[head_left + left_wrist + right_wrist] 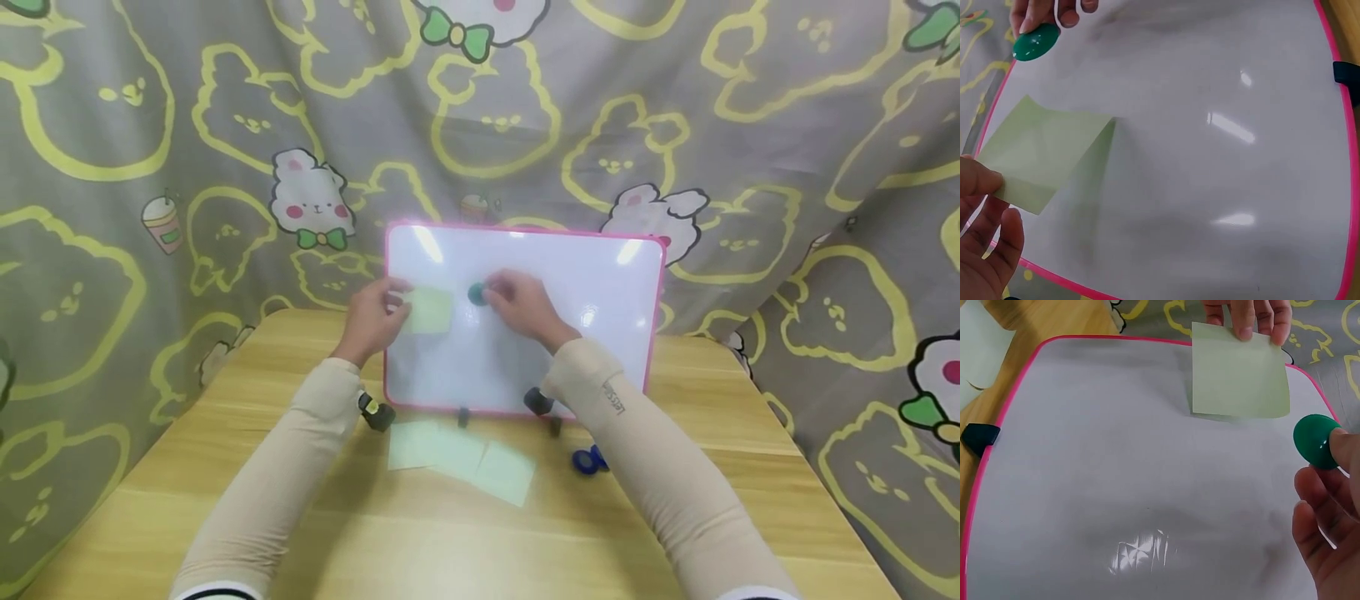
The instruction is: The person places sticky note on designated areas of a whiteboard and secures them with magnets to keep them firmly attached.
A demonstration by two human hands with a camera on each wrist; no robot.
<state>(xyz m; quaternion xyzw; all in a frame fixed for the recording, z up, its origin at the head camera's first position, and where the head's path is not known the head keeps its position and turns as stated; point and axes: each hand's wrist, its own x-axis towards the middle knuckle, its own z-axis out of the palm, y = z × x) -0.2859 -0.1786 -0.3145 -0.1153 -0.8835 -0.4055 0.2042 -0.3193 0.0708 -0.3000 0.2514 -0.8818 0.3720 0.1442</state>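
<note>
A whiteboard [555, 308] with a pink frame stands upright on the table. My left hand [375, 315] pinches one edge of a pale green paper sheet [432, 311] in front of the board's left part. In the left wrist view the sheet [1054, 144] tilts, its far edge close to the board's surface. My right hand [522, 302] pinches a round green magnet [477, 293] between thumb and fingers, a little right of the sheet. The right wrist view shows the magnet [1316, 441] held apart from the paper [1240, 375].
Several pale green sheets [457, 454] lie on the wooden table [420, 550] before the board. Dark supports [537, 401] hold the board's lower edge. A blue ring-shaped object [586, 462] lies partly hidden by the right sleeve. A patterned curtain [525, 108] hangs behind.
</note>
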